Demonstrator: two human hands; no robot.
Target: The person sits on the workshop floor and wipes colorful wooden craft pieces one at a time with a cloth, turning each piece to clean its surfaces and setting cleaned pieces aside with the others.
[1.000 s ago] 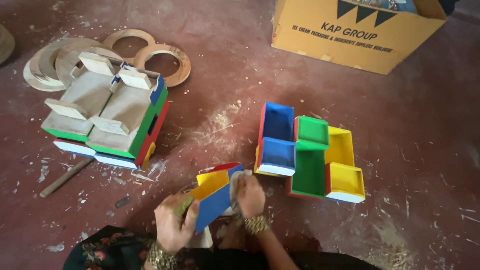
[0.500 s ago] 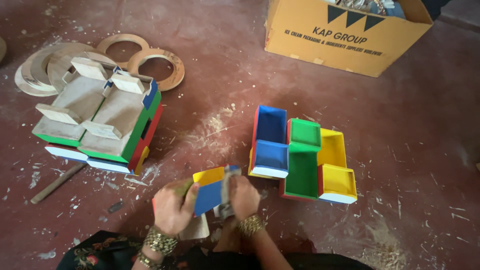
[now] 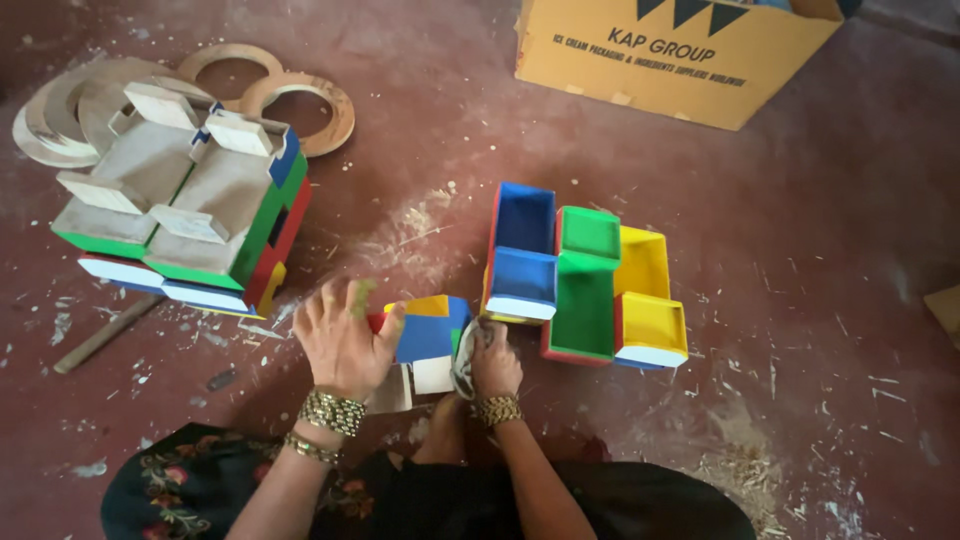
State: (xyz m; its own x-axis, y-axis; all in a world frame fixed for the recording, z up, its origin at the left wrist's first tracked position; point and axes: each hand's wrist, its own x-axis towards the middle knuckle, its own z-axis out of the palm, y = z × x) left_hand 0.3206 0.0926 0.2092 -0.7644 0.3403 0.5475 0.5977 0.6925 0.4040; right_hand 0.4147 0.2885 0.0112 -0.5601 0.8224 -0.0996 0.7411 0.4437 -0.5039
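Note:
My left hand (image 3: 342, 335) lies spread over a small painted wooden piece (image 3: 424, 335) with blue, yellow and red faces, holding it down on the red floor. Against that piece's right side, my right hand (image 3: 490, 362) presses a small greyish pad, likely sandpaper (image 3: 465, 355). Both wrists wear gold bangles. Just to the right sits a finished set of coloured open boxes (image 3: 585, 275) in blue, green and yellow with red edges.
A stack of similar pieces (image 3: 185, 205), bare wood side up, stands at the left. Behind it lie wooden rings (image 3: 300, 105). A yellow cardboard box (image 3: 670, 55) is at the top. A stick (image 3: 100, 335) and wood shavings (image 3: 750, 465) litter the floor.
The small piece has been lowered and turned toward the floor. My left hand has shifted on top of it, and my right hand has moved to its right side.

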